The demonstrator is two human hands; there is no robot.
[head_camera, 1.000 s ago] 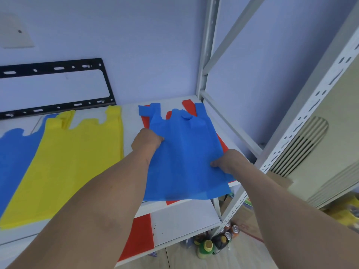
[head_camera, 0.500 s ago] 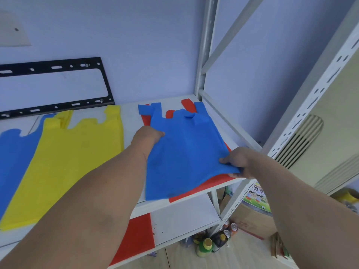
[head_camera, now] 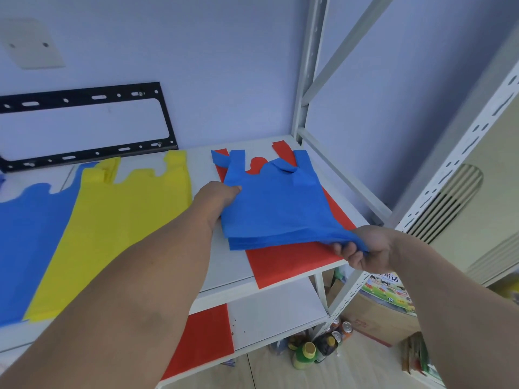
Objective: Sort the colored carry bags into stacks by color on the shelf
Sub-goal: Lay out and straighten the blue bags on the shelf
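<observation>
I had the blue bag (head_camera: 276, 204) half lifted off the red bag (head_camera: 292, 261), my left hand (head_camera: 216, 195) gripping its left edge and my right hand (head_camera: 365, 249) pinching its bottom right corner, its handles pointing at the wall. The red one lay flat on the white shelf (head_camera: 230, 265), reaching its front edge. To the left, a yellow bag (head_camera: 118, 228) overlapped another blue bag (head_camera: 31, 237), both flat.

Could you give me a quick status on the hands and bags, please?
Both hands gripping blue bags: left hand, right hand. Red bag beneath. Nothing obstructing.
</observation>
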